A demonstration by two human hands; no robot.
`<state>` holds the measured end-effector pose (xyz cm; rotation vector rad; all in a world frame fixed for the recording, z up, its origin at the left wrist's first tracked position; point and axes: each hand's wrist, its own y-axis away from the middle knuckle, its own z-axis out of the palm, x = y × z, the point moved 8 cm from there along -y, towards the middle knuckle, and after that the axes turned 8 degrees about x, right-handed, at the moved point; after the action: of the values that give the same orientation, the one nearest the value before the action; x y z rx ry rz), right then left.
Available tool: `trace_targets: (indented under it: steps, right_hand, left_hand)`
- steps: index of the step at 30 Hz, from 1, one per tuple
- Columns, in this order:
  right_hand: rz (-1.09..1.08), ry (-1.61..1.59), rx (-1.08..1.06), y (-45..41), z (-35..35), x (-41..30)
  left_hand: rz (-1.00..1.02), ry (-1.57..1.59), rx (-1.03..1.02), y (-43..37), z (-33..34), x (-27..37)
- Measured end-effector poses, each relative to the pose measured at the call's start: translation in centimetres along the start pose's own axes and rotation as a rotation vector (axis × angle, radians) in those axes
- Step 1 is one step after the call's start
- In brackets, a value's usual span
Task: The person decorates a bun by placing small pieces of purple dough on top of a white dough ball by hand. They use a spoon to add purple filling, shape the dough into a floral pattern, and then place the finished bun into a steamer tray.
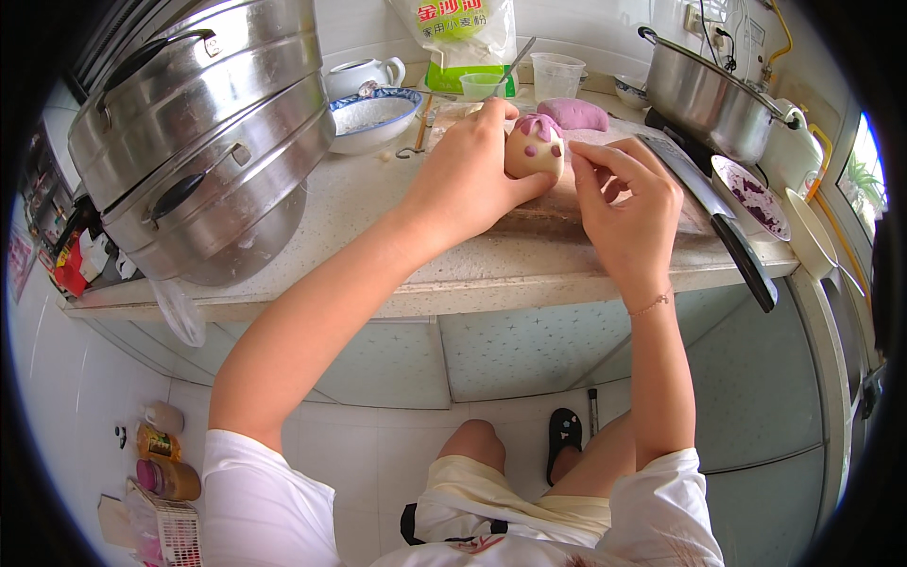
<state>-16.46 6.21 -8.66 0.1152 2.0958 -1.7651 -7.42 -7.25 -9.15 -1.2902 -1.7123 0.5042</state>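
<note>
My left hand [471,173] holds a rounded piece of pale dough [533,161] upright above the near part of a floured wooden board [545,209]. Purple dough strips lie over its top, and small purple dots sit on its side. Just right of it is my right hand [627,188], thumb and forefinger tips close together beside the dough; whether something tiny is between them cannot be told. A lump of purple dough [572,115] rests on the board behind. A cleaver [708,205] lies along the board's right side, its black handle jutting past the counter edge.
Large stacked steel steamers [212,156] stand at left. Behind are a blue-rimmed bowl [375,120], a white flour bag [471,49] and a clear plastic cup [558,76]. At right stand a steel pot [701,99], a bowl with purple mash [751,198] and a cream bowl [810,234].
</note>
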Motion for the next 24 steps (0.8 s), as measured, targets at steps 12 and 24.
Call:
trace_targets:
  steps: [12, 24]
  right_hand:
    - [-0.204, -0.102, -0.174, -2.5, 0.0, 0.3]
    - [-0.153, -0.111, -0.253, -2.4, 0.8, 0.8]
  left_hand:
    - [-0.066, 0.053, -0.062, 0.0, -0.4, -0.2]
    - [-0.013, 0.028, -0.058, 0.1, -0.2, -0.1]
